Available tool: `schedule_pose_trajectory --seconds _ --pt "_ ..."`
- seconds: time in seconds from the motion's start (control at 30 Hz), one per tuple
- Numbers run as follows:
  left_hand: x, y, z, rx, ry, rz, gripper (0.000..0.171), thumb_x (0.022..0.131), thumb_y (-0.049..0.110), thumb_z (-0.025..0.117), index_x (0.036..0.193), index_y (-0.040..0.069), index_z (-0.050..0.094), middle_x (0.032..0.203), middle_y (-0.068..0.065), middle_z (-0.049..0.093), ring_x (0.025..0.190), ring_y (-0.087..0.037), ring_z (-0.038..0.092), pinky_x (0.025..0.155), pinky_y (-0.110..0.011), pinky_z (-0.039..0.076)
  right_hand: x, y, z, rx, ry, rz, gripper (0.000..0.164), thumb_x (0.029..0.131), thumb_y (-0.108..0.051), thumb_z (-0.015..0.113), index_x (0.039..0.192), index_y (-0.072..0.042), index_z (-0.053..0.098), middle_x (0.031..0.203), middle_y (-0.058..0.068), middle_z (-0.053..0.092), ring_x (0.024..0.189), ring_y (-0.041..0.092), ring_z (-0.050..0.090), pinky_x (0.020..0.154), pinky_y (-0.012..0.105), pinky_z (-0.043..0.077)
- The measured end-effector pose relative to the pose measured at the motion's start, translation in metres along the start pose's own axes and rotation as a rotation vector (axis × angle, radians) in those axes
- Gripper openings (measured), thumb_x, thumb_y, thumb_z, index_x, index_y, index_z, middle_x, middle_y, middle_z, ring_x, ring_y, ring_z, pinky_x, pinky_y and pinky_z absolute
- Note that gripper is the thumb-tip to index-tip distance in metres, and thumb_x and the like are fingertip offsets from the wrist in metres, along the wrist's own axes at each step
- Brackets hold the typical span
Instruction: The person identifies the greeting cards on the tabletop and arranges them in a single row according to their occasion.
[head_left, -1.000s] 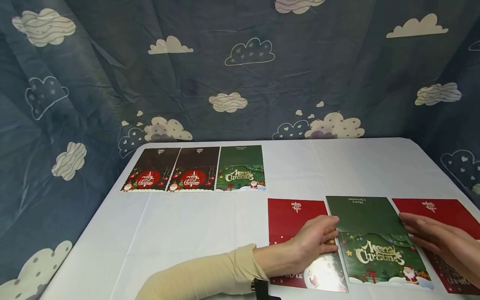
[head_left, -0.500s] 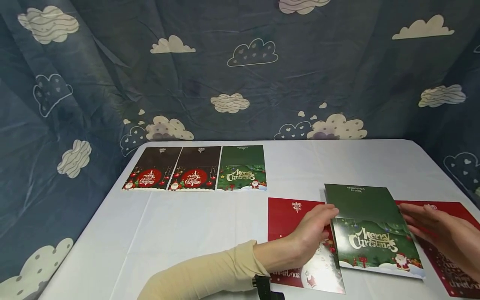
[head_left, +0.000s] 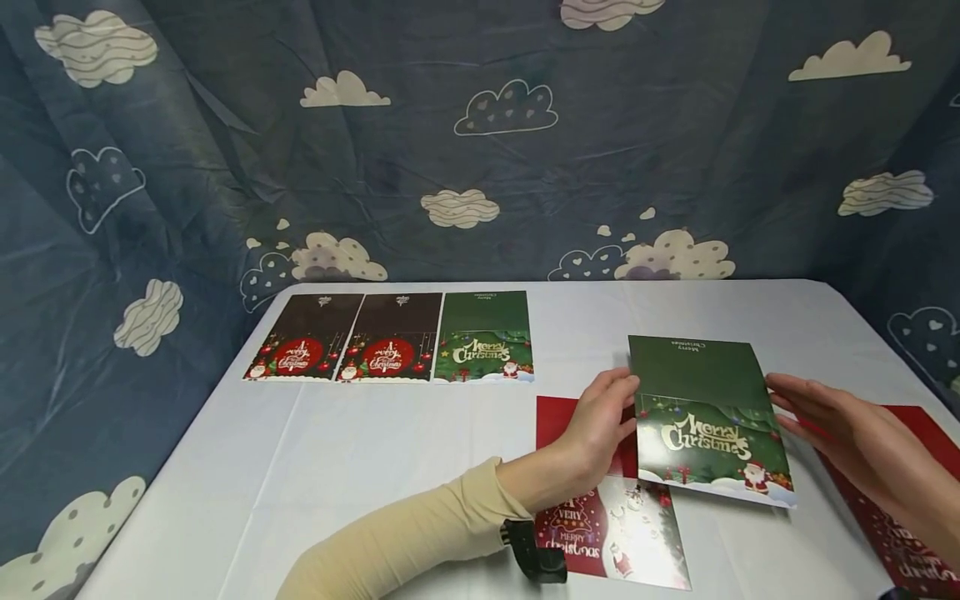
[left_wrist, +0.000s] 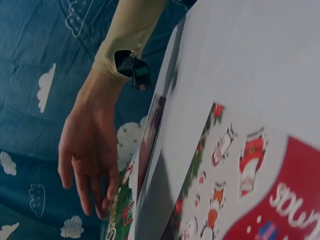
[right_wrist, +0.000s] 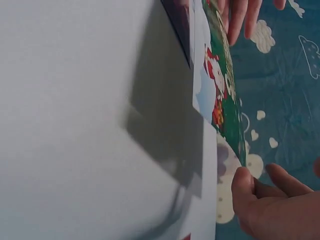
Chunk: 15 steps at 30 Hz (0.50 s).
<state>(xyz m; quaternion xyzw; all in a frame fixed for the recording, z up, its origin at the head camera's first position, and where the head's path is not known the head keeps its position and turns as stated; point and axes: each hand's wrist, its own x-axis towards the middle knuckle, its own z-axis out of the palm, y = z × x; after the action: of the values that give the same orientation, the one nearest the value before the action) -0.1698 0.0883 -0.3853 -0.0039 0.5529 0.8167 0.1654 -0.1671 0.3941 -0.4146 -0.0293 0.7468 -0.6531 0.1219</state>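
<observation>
A green Merry Christmas card (head_left: 697, 375) is raised over the table, tilted, between my two hands. My left hand (head_left: 581, 437) touches its left edge with the fingertips. At the right edge rest the fairly straight fingers of my right hand (head_left: 862, 433). The left wrist view shows my right hand (left_wrist: 92, 145) palm-on beside the card. In the right wrist view the green card (right_wrist: 227, 110) bows slightly, with a fingertip of my right hand (right_wrist: 270, 205) at its edge. Beneath my left hand lies a red card (head_left: 592, 533), partly covered.
Another red card (head_left: 911, 533) lies at the far right, partly behind my right hand. Two dark cards (head_left: 300, 337) and a green card (head_left: 483, 337) form a row at the back left of the white table (head_left: 390, 475). A cloud-patterned curtain (head_left: 375, 167) hangs behind.
The green card between the two red ones has risen off the table, carried by both hands leftward and away from me. More of the left red card now shows. The back row stays put.
</observation>
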Motion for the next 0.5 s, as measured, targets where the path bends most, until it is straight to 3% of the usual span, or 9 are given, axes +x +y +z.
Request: schedule_pose_trajectory --seconds 0.2,0.5 --pt "0.013 0.007 -0.011 0.042 0.002 0.015 0.047 0.099 0.021 0.053 0.14 0.001 0.046 0.134 -0.008 0.049 0.129 -0.028 0.042 0.109 -0.046 0.036 0.013 -0.013 0.014 -0.059 0.009 0.016 0.066 0.106 -0.047 0.033 0.157 -0.007 0.022 0.144 -0.009 0.039 0.111 -0.012 0.049 0.085 0.01 0.046" --pt "0.038 0.021 -0.033 0.074 -0.03 0.045 0.049 0.102 0.022 0.046 0.144 -0.002 0.039 0.14 -0.021 0.047 0.131 -0.033 0.044 0.107 -0.046 0.039 0.036 -0.026 0.026 0.15 -0.039 -0.098 0.054 0.107 -0.034 0.039 0.153 -0.005 0.033 0.137 -0.009 0.049 0.114 -0.003 0.055 0.087 0.013 0.048"
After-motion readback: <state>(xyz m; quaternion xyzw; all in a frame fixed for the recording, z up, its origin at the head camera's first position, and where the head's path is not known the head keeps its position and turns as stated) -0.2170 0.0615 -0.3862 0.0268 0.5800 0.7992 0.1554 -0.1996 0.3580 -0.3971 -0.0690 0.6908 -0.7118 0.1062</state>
